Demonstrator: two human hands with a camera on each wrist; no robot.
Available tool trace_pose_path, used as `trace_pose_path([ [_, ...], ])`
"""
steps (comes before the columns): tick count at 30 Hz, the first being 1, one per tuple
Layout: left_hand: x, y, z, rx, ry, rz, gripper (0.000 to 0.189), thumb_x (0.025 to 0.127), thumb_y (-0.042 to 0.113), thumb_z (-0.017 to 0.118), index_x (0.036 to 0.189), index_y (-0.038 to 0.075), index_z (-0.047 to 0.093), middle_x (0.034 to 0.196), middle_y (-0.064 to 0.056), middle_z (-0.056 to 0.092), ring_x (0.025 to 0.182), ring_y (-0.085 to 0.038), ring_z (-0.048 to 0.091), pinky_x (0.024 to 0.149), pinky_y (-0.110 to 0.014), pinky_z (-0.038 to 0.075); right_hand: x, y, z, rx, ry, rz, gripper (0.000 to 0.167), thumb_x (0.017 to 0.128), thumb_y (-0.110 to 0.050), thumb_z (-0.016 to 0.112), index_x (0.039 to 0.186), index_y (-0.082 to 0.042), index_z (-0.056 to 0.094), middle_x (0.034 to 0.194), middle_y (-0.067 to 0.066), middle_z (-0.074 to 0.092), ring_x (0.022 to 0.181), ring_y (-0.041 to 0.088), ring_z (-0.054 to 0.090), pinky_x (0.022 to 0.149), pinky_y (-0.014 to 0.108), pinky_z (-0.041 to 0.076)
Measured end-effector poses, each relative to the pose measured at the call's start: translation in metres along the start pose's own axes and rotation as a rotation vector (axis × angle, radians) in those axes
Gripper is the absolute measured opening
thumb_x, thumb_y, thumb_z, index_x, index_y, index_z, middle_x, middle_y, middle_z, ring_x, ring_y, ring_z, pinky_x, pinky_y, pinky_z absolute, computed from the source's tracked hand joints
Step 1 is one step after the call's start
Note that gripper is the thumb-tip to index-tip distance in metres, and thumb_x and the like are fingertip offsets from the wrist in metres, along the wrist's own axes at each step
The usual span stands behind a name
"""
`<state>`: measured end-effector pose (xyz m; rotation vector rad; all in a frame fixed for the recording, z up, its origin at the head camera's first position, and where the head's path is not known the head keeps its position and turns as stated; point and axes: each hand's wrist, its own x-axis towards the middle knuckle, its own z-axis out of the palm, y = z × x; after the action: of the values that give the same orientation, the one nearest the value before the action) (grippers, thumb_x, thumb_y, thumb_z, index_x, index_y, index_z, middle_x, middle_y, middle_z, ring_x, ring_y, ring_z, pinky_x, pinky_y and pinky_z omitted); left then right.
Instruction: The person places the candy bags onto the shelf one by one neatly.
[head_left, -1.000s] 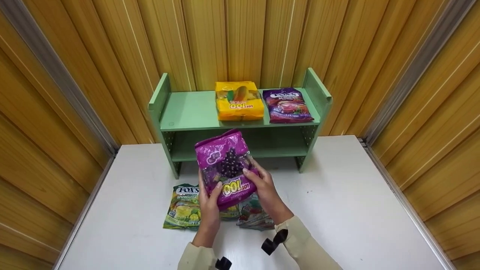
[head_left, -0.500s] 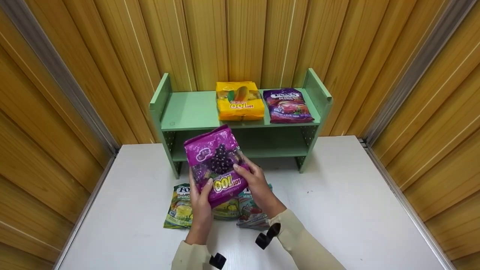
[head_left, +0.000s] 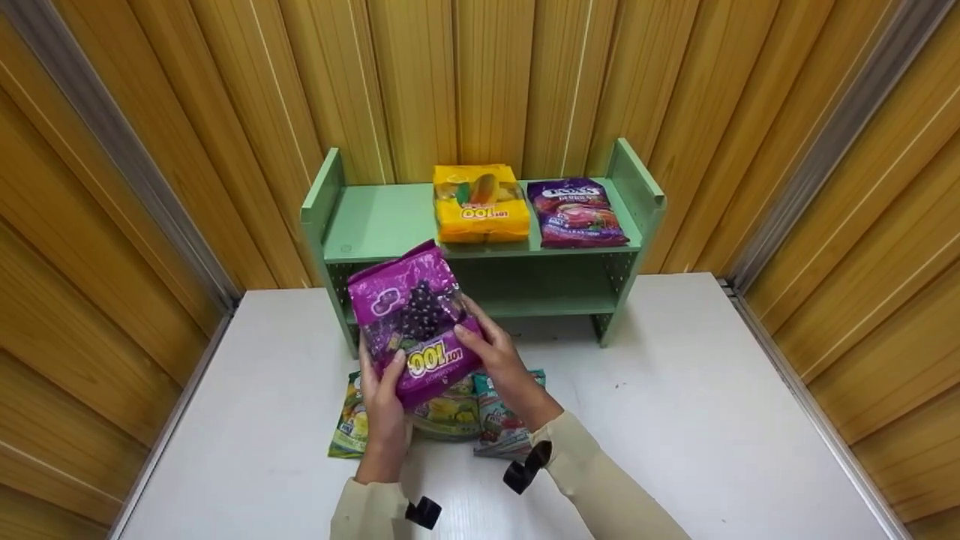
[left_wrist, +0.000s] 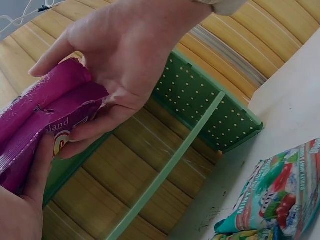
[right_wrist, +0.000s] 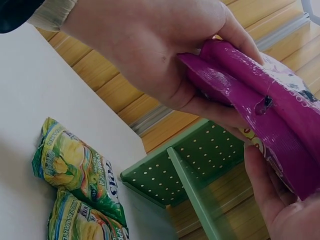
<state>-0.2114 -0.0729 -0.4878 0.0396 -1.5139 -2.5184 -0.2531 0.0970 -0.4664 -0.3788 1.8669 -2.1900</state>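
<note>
Both hands hold a purple bag of candy (head_left: pixel 416 319) with grapes and "100" on its front, tilted in front of the green shelf (head_left: pixel 379 217). My left hand (head_left: pixel 384 416) grips its lower left side, thumb on the front. On the lower right side my right hand (head_left: pixel 501 364) has its thumb over the face and fingers behind. Both wrist views show fingers spread under the bag's sealed bottom end (left_wrist: pixel 50 107). The bag overlaps the shelf's front left part in the head view.
On the top shelf lie a yellow candy bag (head_left: pixel 480 217) and a purple Fox's bag (head_left: pixel 576 217). Below the hands, on the white table (head_left: pixel 675 420), lie two green-yellow Fox's bags (right_wrist: pixel 77 165) and a teal one (left_wrist: pixel 275 195). Wood-look panels (head_left: pixel 487 75) stand behind and at both sides.
Both hands have carried the purple candy bag left and slightly up toward the shelf's left side. More of the teal bag now shows, and less of the leftmost green one.
</note>
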Motion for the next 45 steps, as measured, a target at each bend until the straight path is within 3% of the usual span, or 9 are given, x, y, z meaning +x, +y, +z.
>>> trace_pose_path([
  [8,0.015,0.011,-0.002,-0.023,-0.015,0.047,0.068,0.1,0.016,0.044,0.153,0.04,0.009,0.144,-0.006,0.037,0.116,-0.022,0.054,0.089,-0.032,0.056,0.002,0.003,0.004,0.064,-0.017,0.014,0.062,0.098,-0.037,0.052,0.153,-0.027,0.026,0.148,0.012,0.039,0.119,0.027,0.054,0.086,0.044,0.058],
  [17,0.032,0.02,0.0,0.003,-0.07,0.112,0.071,0.098,0.008,0.041,0.155,0.032,0.007,0.152,-0.006,0.028,0.123,-0.022,0.047,0.092,-0.028,0.053,0.009,-0.002,0.007,0.162,0.031,0.036,0.059,0.099,-0.038,0.049,0.15,-0.013,0.033,0.134,0.017,0.052,0.106,0.021,0.063,0.072,0.035,0.061],
  [26,0.048,0.023,-0.006,0.002,-0.072,0.076,0.074,0.096,0.007,0.042,0.156,0.032,0.007,0.149,-0.007,0.031,0.121,-0.021,0.049,0.09,-0.026,0.054,0.026,-0.007,0.016,0.282,0.057,0.09,0.055,0.098,-0.034,0.054,0.143,-0.005,0.041,0.123,0.014,0.06,0.095,0.019,0.067,0.073,0.033,0.06],
  [38,0.068,0.042,-0.006,0.004,-0.028,0.023,0.068,0.096,0.015,0.044,0.155,0.034,0.014,0.139,-0.005,0.042,0.113,-0.021,0.052,0.086,-0.027,0.053,0.041,-0.019,0.026,0.305,0.055,0.022,0.047,0.098,-0.028,0.053,0.138,-0.005,0.047,0.115,0.012,0.063,0.084,0.017,0.068,0.068,0.029,0.06],
  [45,0.08,0.05,-0.006,-0.042,-0.048,-0.024,0.057,0.099,0.016,0.042,0.151,0.03,0.025,0.129,-0.007,0.048,0.102,-0.017,0.059,0.081,-0.028,0.056,0.045,-0.023,0.027,0.266,0.039,-0.03,0.056,0.097,-0.025,0.053,0.148,-0.007,0.037,0.125,0.017,0.058,0.088,0.017,0.067,0.071,0.029,0.06],
])
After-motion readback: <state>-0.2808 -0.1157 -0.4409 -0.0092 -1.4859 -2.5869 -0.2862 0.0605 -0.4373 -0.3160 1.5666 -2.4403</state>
